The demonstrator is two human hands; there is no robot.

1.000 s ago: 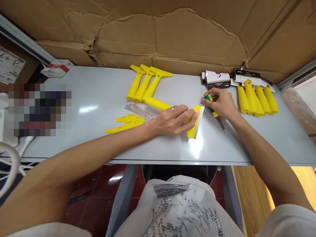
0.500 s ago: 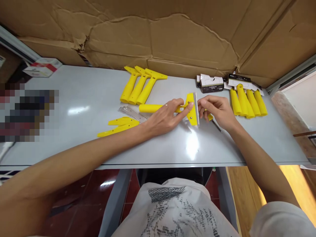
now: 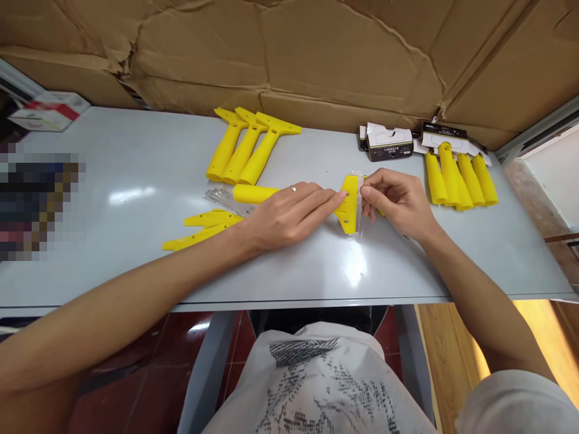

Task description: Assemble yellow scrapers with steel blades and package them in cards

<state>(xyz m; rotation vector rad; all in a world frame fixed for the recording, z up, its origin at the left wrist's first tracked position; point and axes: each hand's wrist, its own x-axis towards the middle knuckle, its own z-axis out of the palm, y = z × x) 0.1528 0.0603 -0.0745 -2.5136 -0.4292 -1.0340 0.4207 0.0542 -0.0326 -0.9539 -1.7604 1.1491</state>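
A yellow scraper lies on the table, its handle pointing left and its wide head to the right. My left hand covers the middle of it, fingers pressed together with their tips on the head. Along the head's right edge runs a clear strip. My right hand pinches that strip near its upper part between thumb and forefinger. Yellow pieces and metal blades rest left of my left hand.
Three yellow scraper handles stand in a row behind my left hand. Black-and-white boxes and several yellow handles are at the back right. A red-and-white box sits back left, before a cardboard wall.
My left hand has flattened over the scraper, its fingers now straighter. My right thumb and forefinger have closed on the strip. The camera view has shifted slightly.
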